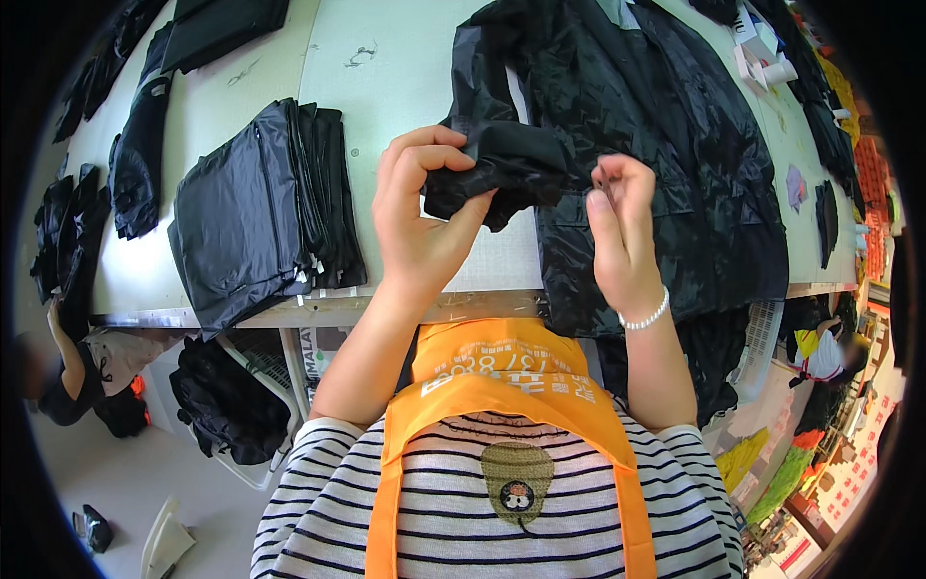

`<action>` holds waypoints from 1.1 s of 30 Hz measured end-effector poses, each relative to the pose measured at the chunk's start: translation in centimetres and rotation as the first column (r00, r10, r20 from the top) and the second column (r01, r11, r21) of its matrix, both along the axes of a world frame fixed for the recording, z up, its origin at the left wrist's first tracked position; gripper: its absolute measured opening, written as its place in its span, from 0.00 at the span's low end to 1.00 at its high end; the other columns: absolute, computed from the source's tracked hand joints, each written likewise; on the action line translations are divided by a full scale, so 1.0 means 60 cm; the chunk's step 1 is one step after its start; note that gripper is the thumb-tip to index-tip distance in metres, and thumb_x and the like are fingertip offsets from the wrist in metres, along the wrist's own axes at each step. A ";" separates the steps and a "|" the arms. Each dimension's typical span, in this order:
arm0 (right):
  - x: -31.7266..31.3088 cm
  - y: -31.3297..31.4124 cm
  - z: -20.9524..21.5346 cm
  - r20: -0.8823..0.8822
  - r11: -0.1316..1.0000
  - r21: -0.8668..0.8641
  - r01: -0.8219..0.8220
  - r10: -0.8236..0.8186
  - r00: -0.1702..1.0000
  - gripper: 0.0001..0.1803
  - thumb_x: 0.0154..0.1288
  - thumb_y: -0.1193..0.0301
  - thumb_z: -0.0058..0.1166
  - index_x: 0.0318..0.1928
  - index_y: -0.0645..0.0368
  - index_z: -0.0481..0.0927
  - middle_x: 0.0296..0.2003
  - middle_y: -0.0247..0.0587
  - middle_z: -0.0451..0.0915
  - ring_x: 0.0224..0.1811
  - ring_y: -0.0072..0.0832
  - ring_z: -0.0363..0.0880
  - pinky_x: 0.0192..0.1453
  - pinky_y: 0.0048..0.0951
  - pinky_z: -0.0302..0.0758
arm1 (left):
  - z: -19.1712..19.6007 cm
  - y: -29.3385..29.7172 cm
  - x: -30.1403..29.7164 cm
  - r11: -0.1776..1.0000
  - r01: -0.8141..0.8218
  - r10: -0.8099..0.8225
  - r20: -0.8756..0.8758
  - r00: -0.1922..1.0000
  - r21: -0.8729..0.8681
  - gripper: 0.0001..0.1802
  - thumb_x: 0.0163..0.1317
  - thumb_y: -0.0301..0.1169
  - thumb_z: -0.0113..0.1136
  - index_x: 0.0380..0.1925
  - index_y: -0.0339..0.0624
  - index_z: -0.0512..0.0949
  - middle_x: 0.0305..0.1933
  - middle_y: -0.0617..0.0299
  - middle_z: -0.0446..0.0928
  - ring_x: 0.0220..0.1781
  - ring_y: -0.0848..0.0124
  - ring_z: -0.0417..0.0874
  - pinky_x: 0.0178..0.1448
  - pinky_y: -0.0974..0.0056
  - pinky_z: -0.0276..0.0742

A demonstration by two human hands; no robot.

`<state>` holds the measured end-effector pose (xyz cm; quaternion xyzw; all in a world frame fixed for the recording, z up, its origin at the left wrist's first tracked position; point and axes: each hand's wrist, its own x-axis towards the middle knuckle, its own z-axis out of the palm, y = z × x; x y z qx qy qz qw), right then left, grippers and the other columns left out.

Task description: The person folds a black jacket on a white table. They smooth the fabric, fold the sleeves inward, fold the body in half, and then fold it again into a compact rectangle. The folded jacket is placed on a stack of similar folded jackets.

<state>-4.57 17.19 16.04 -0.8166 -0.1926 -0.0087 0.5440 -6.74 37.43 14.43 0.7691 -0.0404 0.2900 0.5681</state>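
Head view. Left hand [420,217] clamped on a bunched sleeve end [487,179] of a black jacket [666,164]; thumb on top, fingers curled under, fabric gathered tight. Right hand [617,227] pinched shut at the fingertips on the same sleeve's edge, just beside the left. Can't tell if it's a thread, a seam or only the cloth between the fingertips; too small. Beaded bracelet [648,317] on the right wrist.

Jacket lies spread on the pale worktable [405,68], body to the right, hem hanging over the near edge; the sleeve is lifted off the surface toward the wearer.

Step, as judged: close check or trimming of the cuff area, mid-way, sleeve held taut btwn both hands. Next move prob. calls for the left to keep tension while the right works along the edge w/ a fine pinch; slack cloth would hide the seam.

Around: stack of folded black garments [265,207] left of the hands, more black pieces [135,154] further left. Orange apron [502,381] over a striped shirt below. Another person [72,372] low at left, off the table.
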 end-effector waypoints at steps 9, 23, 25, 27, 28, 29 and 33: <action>-0.004 0.021 0.085 0.013 0.997 -0.036 -0.063 0.063 0.998 0.18 0.53 0.78 0.67 0.45 0.61 0.78 0.36 0.33 0.72 0.25 0.13 0.66 0.28 0.15 0.64 | 0.015 -0.018 0.006 0.996 0.077 -0.079 0.061 0.995 0.045 0.16 0.34 0.17 0.72 0.25 0.39 0.77 0.41 0.58 0.81 0.43 0.63 0.80 0.45 0.64 0.75; 0.035 0.025 0.062 -0.176 0.968 0.224 0.115 -0.076 0.981 0.05 0.65 0.73 0.58 0.38 0.62 0.78 0.27 0.24 0.73 0.27 0.10 0.65 0.32 0.15 0.66 | 0.008 -0.017 0.006 0.966 0.135 -0.148 0.041 0.988 0.221 0.15 0.36 0.15 0.69 0.27 0.38 0.80 0.35 0.60 0.84 0.39 0.65 0.81 0.42 0.66 0.77; 0.034 0.009 0.065 -0.256 0.990 0.139 0.012 0.024 0.966 0.07 0.62 0.72 0.61 0.39 0.62 0.80 0.27 0.24 0.72 0.25 0.09 0.60 0.30 0.14 0.63 | 0.006 -0.015 0.007 0.966 0.136 -0.147 0.037 0.988 0.218 0.14 0.36 0.15 0.68 0.27 0.38 0.80 0.35 0.61 0.83 0.39 0.65 0.81 0.41 0.67 0.77; 0.025 0.009 0.053 -0.226 0.992 0.089 -0.093 0.111 0.968 0.09 0.58 0.73 0.65 0.38 0.62 0.81 0.28 0.25 0.70 0.23 0.10 0.56 0.28 0.15 0.61 | 0.005 -0.015 0.010 0.965 0.134 -0.149 0.050 0.988 0.224 0.14 0.36 0.15 0.68 0.27 0.38 0.80 0.34 0.61 0.83 0.39 0.65 0.81 0.40 0.67 0.77; 0.022 0.011 0.053 -0.199 0.992 0.066 -0.111 0.122 0.972 0.10 0.54 0.74 0.67 0.37 0.62 0.82 0.30 0.27 0.71 0.22 0.12 0.56 0.28 0.16 0.60 | 0.005 -0.018 0.010 0.962 0.144 -0.157 0.039 0.987 0.231 0.14 0.36 0.15 0.68 0.27 0.38 0.80 0.34 0.61 0.83 0.38 0.65 0.81 0.40 0.67 0.77; 0.019 0.017 0.056 -0.188 0.993 0.047 -0.107 0.114 0.976 0.09 0.54 0.76 0.67 0.35 0.62 0.81 0.29 0.29 0.71 0.22 0.13 0.59 0.28 0.16 0.61 | 0.006 -0.021 0.009 0.959 0.154 -0.166 0.029 0.986 0.238 0.14 0.36 0.15 0.69 0.27 0.37 0.80 0.33 0.61 0.83 0.38 0.66 0.81 0.40 0.67 0.77; 0.024 0.024 0.052 0.029 0.998 0.035 -0.052 0.051 0.998 0.06 0.55 0.78 0.65 0.31 0.62 0.79 0.29 0.31 0.72 0.24 0.16 0.64 0.29 0.17 0.65 | 0.008 -0.020 0.007 0.946 0.184 -0.188 -0.010 0.982 0.267 0.14 0.36 0.15 0.69 0.27 0.37 0.81 0.32 0.61 0.82 0.37 0.66 0.80 0.40 0.67 0.76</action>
